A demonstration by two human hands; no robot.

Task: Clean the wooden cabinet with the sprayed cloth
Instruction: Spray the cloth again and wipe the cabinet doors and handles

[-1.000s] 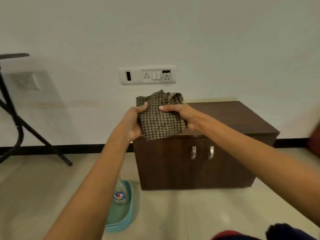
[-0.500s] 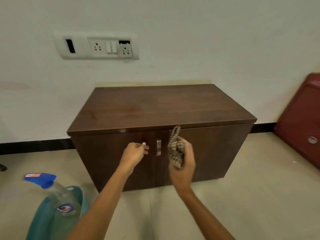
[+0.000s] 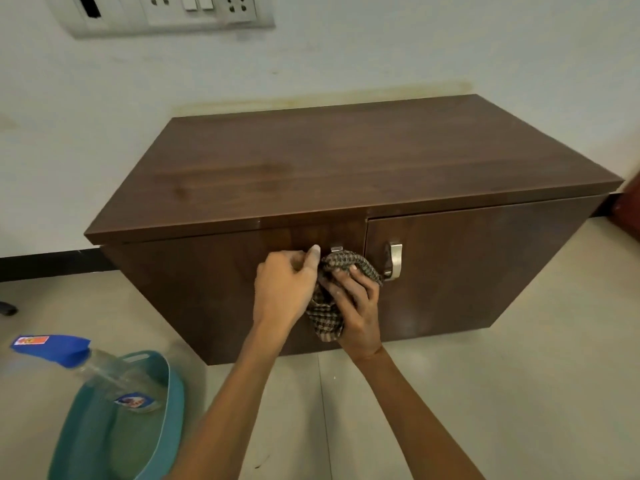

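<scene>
A low dark wooden cabinet (image 3: pixel 346 161) with two doors stands against the white wall. A checked brown cloth (image 3: pixel 327 313) is bunched against the left door, over its metal handle, of which only the top shows. My right hand (image 3: pixel 356 306) is closed around the cloth from the right. My left hand (image 3: pixel 284 289) is fisted at the cloth's left edge, pinching it by the handle. The right door's silver handle (image 3: pixel 394 259) is bare.
On the tiled floor at lower left sits a teal plastic basket (image 3: pixel 162 431) holding a clear spray bottle (image 3: pixel 104 372) with a blue nozzle. A white switch and socket panel (image 3: pixel 162 12) is on the wall above. A dark red object (image 3: pixel 630 202) shows at the right edge.
The view has come closer and lower to the cabinet. My two hands have met at the left door's handle, and the cloth is now pressed there instead of held loose in front.
</scene>
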